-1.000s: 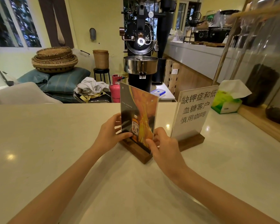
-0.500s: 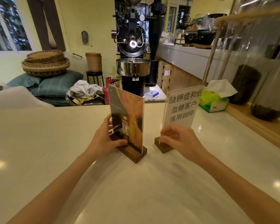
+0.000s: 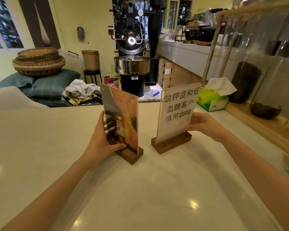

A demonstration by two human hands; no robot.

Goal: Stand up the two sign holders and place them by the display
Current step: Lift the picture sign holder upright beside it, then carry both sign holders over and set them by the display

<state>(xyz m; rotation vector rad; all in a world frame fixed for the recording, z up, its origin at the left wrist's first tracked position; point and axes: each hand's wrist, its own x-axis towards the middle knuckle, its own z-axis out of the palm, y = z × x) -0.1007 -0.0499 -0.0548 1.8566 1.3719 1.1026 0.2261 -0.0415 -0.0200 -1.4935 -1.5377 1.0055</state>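
Standing signs point(image 3: 122, 120) inside each hand's point(image 3: 100, 144) grip

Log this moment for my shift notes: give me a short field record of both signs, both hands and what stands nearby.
surface: pale counter
left sign: orange picture sign holder, upright on wooden base
right sign: white text sign holder, upright on wooden base
left hand: grips the picture sign's edge and base
right hand: holds the text sign's right edge
gap: signs apart, not touching
nearby: green tissue box beside glass display case
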